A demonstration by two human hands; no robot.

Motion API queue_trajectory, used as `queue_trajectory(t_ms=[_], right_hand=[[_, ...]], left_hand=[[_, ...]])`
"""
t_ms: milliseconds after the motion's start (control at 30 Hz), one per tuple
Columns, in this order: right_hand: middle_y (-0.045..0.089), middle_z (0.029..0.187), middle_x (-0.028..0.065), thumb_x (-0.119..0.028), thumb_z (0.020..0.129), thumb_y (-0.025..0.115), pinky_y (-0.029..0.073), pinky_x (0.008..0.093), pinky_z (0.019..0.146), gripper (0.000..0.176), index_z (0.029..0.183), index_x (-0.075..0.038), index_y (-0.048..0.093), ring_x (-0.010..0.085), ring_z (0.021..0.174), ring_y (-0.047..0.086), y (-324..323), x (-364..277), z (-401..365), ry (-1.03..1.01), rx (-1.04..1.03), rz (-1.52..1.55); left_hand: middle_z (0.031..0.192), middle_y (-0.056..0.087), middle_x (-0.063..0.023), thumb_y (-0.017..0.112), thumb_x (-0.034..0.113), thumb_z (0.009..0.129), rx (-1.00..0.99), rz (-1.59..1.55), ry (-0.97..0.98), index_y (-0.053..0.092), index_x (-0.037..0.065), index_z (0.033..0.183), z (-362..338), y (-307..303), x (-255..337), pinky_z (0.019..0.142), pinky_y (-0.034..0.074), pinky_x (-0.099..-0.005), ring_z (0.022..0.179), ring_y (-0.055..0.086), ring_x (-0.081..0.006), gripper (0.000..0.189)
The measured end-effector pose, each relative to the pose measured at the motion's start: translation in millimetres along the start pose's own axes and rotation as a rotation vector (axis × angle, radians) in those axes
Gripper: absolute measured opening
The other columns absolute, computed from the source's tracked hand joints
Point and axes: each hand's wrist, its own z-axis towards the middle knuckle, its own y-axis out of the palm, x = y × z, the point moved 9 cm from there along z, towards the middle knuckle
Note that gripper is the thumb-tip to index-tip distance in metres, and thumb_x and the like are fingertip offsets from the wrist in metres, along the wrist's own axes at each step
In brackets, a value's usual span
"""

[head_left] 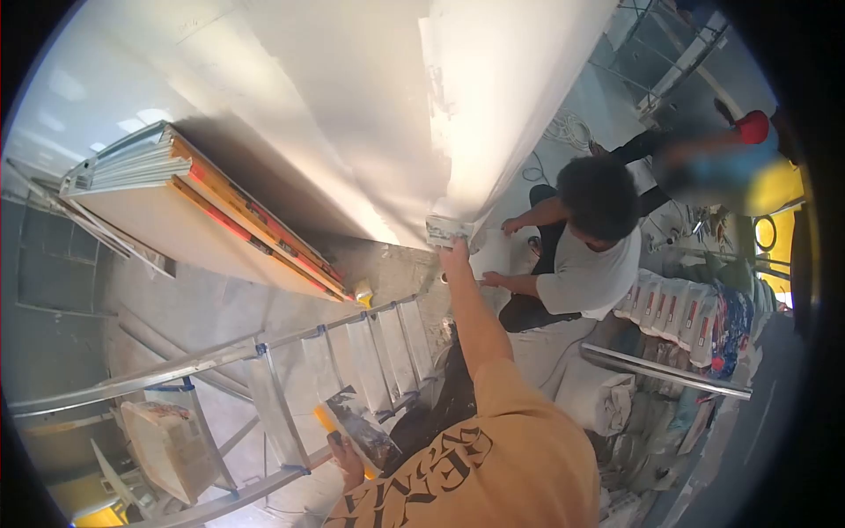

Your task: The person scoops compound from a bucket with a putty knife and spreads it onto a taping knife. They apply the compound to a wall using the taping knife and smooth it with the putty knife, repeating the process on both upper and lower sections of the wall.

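Observation:
My right hand (455,251) reaches up to the wall (352,106) with closed fingers around a putty knife (444,231). The knife's wide, compound-smeared blade is at the wall's lower part, near the corner edge; full contact is hard to make out. Paler strips of compound run up the wall above it. Down at my left side, my left hand (349,464) grips a plastering trowel (359,429) with a yellow edge. Grey-white compound streaks its dark, broad face.
An aluminium ladder (273,409) lies across the left and front. Stacked boards (238,216) lean on the wall. A person in a pale shirt (598,277) crouches close on the right; another person (713,167) is behind. Bags (673,317) and a metal rail (664,371) lie at right.

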Motion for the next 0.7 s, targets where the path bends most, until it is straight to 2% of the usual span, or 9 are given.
queue_trajectory(t_ms=[33, 100, 133, 267, 367, 500, 567, 667, 700], right_hand=[[0.050, 0.142, 0.0164, 0.000, 0.094, 0.047, 0.040, 0.0597, 0.110, 0.045, 0.138, -0.006, 0.044, 0.0347, 0.133, 0.047, 12, -3, -7, 0.023, 0.031, -0.005], [0.051, 0.140, 0.0169, -0.001, 0.094, 0.046, 0.041, 0.0592, 0.110, 0.044, 0.138, -0.006, 0.044, 0.0348, 0.133, 0.047, 36, -8, -20, 0.031, 0.031, 0.017], [0.052, 0.139, 0.0175, -0.001, 0.095, 0.046, 0.041, 0.0587, 0.109, 0.042, 0.137, -0.006, 0.045, 0.0348, 0.133, 0.047, 46, -11, -28, 0.041, 0.038, 0.032], [0.052, 0.136, 0.0176, 0.000, 0.095, 0.045, 0.041, 0.0605, 0.107, 0.041, 0.136, -0.004, 0.045, 0.0364, 0.131, 0.048, 89, -30, -82, 0.006, -0.043, -0.019], [0.046, 0.142, 0.0149, -0.004, 0.098, 0.040, 0.033, 0.0603, 0.114, 0.042, 0.140, -0.005, 0.042, 0.0365, 0.134, 0.044, 120, -40, -69, 0.013, -0.151, -0.100], [0.046, 0.141, 0.0157, -0.003, 0.098, 0.041, 0.031, 0.0611, 0.116, 0.042, 0.140, -0.004, 0.043, 0.0374, 0.134, 0.044, 161, -55, -130, -0.027, -0.227, -0.070], [0.048, 0.140, 0.0181, -0.001, 0.095, 0.043, 0.033, 0.0639, 0.113, 0.041, 0.137, -0.002, 0.045, 0.0383, 0.132, 0.046, 183, -59, -154, 0.023, -0.270, -0.060], [0.048, 0.143, 0.0198, 0.004, 0.093, 0.045, 0.037, 0.0651, 0.109, 0.043, 0.136, -0.001, 0.045, 0.0391, 0.131, 0.048, 228, -71, -210, -0.036, -0.555, -0.258], [0.046, 0.145, 0.0199, 0.005, 0.093, 0.047, 0.038, 0.0647, 0.109, 0.045, 0.138, -0.001, 0.043, 0.0390, 0.131, 0.048, 234, -77, -242, -0.061, -0.690, -0.389]], left_hand=[[0.117, 0.060, -0.0179, 0.048, 0.030, 0.108, -0.003, 0.002, 0.009, 0.029, -0.001, 0.152, -1, 4, 7, 0.081, 0.049, -0.0363, 0.096, 0.057, -0.0262, 0.057], [0.120, 0.060, -0.0263, 0.049, 0.021, 0.104, 0.097, -0.061, -0.136, 0.041, -0.002, 0.138, -2, 6, -3, 0.092, 0.044, -0.0445, 0.107, 0.058, -0.0414, 0.042], [0.125, 0.058, -0.0267, 0.049, 0.023, 0.105, 0.064, -0.124, -0.168, 0.039, -0.003, 0.142, 3, 11, -26, 0.095, 0.043, -0.0442, 0.112, 0.057, -0.0403, 0.047], [0.146, 0.044, -0.0305, 0.049, 0.027, 0.105, 0.062, -0.129, -0.116, 0.031, -0.009, 0.149, 18, 15, -9, 0.112, 0.034, -0.0428, 0.135, 0.044, -0.0421, 0.060], [0.149, 0.041, -0.0316, 0.049, 0.027, 0.105, 0.031, -0.152, -0.115, 0.029, -0.010, 0.150, 28, 12, 11, 0.115, 0.030, -0.0427, 0.139, 0.039, -0.0420, 0.062], [0.146, 0.044, -0.0315, 0.048, 0.028, 0.106, 0.065, -0.098, 0.045, 0.028, -0.010, 0.151, 37, -7, 45, 0.112, 0.034, -0.0427, 0.134, 0.044, -0.0411, 0.062], [0.141, 0.049, -0.0287, 0.047, 0.027, 0.106, -0.096, -0.235, 0.039, 0.031, -0.008, 0.150, 40, -7, 68, 0.106, 0.038, -0.0426, 0.126, 0.051, -0.0382, 0.058], [0.129, 0.056, -0.0241, 0.046, 0.025, 0.106, 0.080, -0.239, 0.194, 0.038, -0.004, 0.146, 42, -20, 81, 0.101, 0.042, -0.0416, 0.115, 0.055, -0.0345, 0.050], [0.127, 0.056, -0.0211, 0.047, 0.024, 0.106, 0.031, -0.335, 0.200, 0.038, -0.002, 0.146, 41, -21, 90, 0.100, 0.042, -0.0406, 0.114, 0.055, -0.0328, 0.048]])
